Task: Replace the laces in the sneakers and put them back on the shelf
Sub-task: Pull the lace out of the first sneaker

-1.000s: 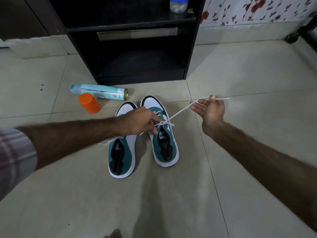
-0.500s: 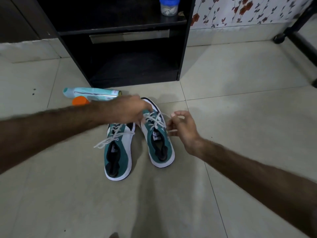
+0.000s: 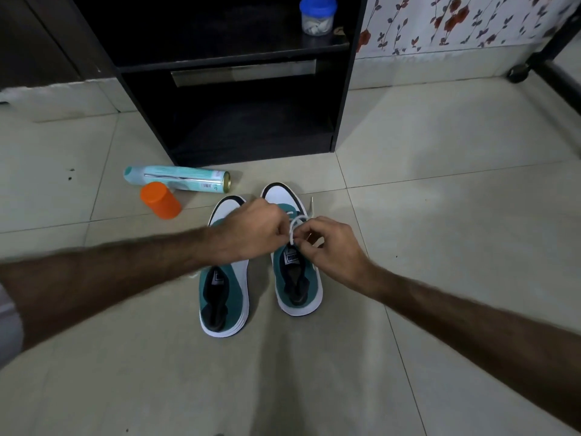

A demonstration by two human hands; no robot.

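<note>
Head camera looked down on a tiled floor (image 3: 440,215) with a black shelf unit (image 3: 239,99) standing at the far side, its lower compartment open toward the viewer. A pair of green-and-white sneakers sat side by side on the tiles just in front of it, toes toward the shelf: the left sneaker (image 3: 224,297) and the right sneaker (image 3: 298,278). Both hands met over the right sneaker's tongue. The left hand (image 3: 251,231) had its fingers curled, pinching the white lace (image 3: 294,229), and the right hand (image 3: 333,243) pinched the same lace, which formed a small loop between them. A teal spray can (image 3: 176,179) lay on its side left of the shoes, an orange cap (image 3: 160,199) touching it. A blue-lidded jar (image 3: 317,14) stood on the upper shelf.
</note>
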